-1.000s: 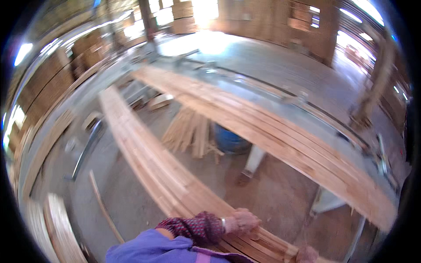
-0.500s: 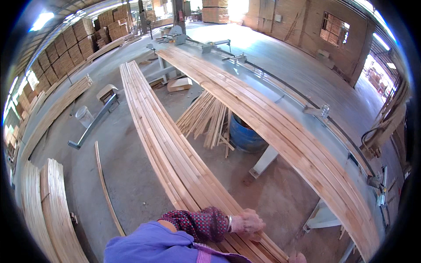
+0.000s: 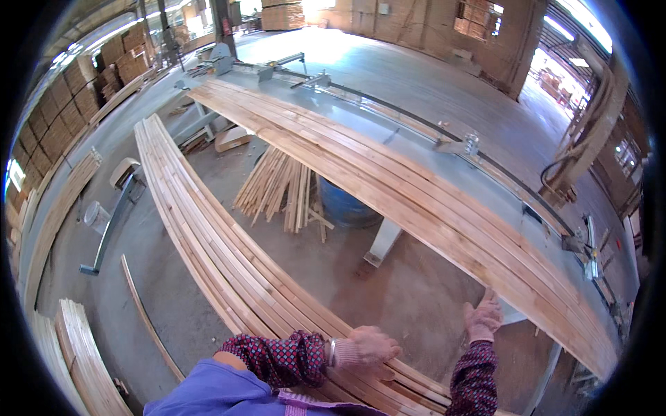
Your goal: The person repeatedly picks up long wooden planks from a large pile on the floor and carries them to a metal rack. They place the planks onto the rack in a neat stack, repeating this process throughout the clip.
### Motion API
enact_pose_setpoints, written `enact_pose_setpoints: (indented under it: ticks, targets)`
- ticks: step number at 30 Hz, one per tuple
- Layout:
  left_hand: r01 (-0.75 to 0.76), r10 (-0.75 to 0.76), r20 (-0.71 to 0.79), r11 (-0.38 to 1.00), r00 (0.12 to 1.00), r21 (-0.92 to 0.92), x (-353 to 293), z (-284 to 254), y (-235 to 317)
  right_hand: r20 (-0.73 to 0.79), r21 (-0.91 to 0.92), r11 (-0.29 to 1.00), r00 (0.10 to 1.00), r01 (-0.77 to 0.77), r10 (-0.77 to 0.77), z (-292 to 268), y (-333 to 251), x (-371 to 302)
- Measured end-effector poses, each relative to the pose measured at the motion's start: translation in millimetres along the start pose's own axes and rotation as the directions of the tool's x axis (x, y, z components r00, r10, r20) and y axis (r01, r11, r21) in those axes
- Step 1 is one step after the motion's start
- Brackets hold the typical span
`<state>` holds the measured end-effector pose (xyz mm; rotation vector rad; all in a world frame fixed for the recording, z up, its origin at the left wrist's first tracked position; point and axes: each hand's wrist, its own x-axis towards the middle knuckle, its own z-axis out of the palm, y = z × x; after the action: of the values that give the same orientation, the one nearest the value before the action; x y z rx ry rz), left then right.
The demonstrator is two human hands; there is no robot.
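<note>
My left hand (image 3: 371,349) lies across a long bundle of pale wooden strips (image 3: 215,243), with its fingers bent over the bundle's right edge. A patterned sleeve and a bracelet show at that wrist. Farther right, my right hand (image 3: 483,316) is raised with its thumb apart from the fingers. Its fingertips touch or nearly touch the near edge of the wooden boards (image 3: 388,180), which lie side by side along a metal machine table (image 3: 361,114). Nothing shows inside the right hand. The fingertips of the left are partly hidden.
Under the boards stand a blue drum (image 3: 347,202) and a heap of thin offcuts (image 3: 281,187). Left of the bundle, a single strip (image 3: 149,319), a white bucket (image 3: 96,217) and a metal bar (image 3: 107,225) sit on the floor. Another stack of strips (image 3: 87,353) is at lower left.
My view has turned to the right. My right hand has risen from the lower edge of the picture to the boards on the machine table. The left hand stays on the bundle.
</note>
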<state>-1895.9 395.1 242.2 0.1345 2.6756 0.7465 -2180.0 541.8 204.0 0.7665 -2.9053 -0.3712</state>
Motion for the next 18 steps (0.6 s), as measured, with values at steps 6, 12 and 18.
enact_pose_setpoints:
  ticks: [6, 12, 18]
  targets:
    - [-0.063, 0.098, -0.288, 0.990, 0.953, 0.129, 7.3, -66.0, -24.4, -0.136, -0.152, 0.987, 0.988, 0.049, -0.070, 52.5, 12.6, 91.2]
    - [0.330, -0.265, -0.281, 0.919, 0.922, 0.217, 50.9, -91.3, -82.2, -0.088, -0.297, 0.955, 0.996, -0.013, -0.013, 86.5, 19.7, 124.1]
    - [0.256, 0.047, -0.553, 0.851, 0.832, 0.458, 77.0, -80.1, -127.5, 0.448, -0.148, 0.868, 0.815, 0.473, -0.368, -33.6, 24.0, 35.0]
